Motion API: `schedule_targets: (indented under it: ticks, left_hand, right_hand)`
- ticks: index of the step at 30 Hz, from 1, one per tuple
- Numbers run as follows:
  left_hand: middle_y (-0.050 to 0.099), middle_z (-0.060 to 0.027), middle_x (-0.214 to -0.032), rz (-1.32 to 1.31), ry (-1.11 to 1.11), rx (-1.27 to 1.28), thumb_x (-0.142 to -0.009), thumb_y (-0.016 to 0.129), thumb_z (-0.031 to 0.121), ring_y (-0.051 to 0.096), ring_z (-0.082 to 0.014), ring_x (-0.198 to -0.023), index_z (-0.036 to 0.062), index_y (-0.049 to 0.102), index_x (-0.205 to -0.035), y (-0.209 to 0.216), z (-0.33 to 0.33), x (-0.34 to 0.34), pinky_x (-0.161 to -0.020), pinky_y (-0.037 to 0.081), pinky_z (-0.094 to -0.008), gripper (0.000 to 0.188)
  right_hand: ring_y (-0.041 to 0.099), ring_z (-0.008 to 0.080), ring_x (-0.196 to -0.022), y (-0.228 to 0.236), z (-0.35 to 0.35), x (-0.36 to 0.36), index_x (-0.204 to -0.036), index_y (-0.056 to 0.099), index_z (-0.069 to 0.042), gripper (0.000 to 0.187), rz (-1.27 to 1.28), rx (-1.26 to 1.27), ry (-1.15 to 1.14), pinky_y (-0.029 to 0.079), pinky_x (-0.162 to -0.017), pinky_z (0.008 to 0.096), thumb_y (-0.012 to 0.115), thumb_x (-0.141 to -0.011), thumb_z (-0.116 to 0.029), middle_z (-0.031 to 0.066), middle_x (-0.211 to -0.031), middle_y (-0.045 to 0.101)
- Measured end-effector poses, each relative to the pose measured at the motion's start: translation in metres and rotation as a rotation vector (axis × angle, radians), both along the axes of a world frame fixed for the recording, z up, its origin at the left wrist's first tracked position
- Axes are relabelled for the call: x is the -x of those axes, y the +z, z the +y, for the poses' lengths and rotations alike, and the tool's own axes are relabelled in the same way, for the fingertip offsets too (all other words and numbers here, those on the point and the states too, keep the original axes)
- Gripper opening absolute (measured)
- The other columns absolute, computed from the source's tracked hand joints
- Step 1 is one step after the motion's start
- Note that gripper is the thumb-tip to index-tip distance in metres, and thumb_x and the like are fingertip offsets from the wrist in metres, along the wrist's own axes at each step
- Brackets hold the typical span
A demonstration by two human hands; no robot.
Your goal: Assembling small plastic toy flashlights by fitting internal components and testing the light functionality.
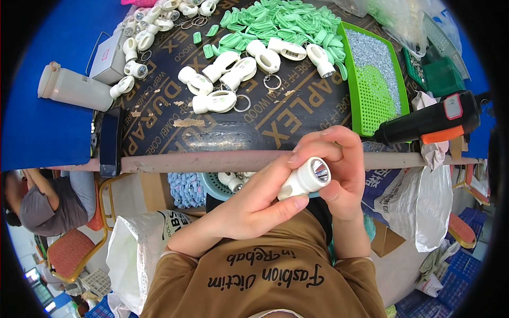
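Note:
In front of my chest, just short of the table edge, I have a small white flashlight (303,180), its silvery lens end tilted up to the right. My left hand (249,204) is closed round its body, thumb along the near side. The fingers of my right hand (344,169) curl over the flashlight's head, with the thumb near the lens rim. Part of the body is hidden by my left fingers. Several similar white flashlights (214,102), some with key rings, lie on the dark table (222,135) beyond my hands. Green plastic pieces (281,24) are heaped behind them.
A green tray (366,100) of small silvery parts stands at right, beside a black-and-orange power screwdriver (429,122). At left are a white bottle (74,87), a phone (110,140) and more flashlights (146,37). Below the table edge sits a blue basket (214,185). Another person (47,204) sits at far left.

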State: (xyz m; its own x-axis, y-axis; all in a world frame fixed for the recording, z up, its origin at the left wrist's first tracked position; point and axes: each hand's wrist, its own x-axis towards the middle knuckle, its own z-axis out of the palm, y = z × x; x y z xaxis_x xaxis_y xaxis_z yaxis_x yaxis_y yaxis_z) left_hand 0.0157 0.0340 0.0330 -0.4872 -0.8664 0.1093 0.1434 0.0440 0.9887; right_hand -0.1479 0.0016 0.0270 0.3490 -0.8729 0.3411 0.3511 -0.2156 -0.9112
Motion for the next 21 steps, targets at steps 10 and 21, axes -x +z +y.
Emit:
schedule_targets:
  ticks: [10, 21]
  left_hand:
    - [0.048, -0.0149, -0.11, 0.015, -0.038, 0.002, -0.089, 0.054, 0.015, 0.049, -0.0258, -0.103, -0.0011, 0.038, -0.126, -0.002, -0.004, 0.0, -0.09, 0.038, -0.035, 0.043]
    - [0.048, -0.0145, -0.113, -0.02, -0.009, 0.013, -0.09, 0.052, 0.015, 0.049, -0.0244, -0.104, -0.0016, 0.038, -0.126, 0.004, -0.001, -0.003, -0.091, 0.038, -0.0345, 0.042]
  right_hand:
    - [0.055, 0.0243, -0.094, 0.0, 0.003, 0.002, -0.126, 0.031, -0.001, 0.072, 0.072, -0.048, -0.04, 0.044, -0.083, 0.0356, 0.062, -0.083, -0.05, 0.0152, -0.094, 0.064]
    - [0.053, 0.0236, -0.096, 0.0, 0.004, 0.0, -0.125, 0.033, -0.001, 0.071, 0.007, -0.048, -0.009, 0.041, -0.087, 0.0354, 0.065, -0.082, -0.047, 0.0145, -0.095, 0.064]
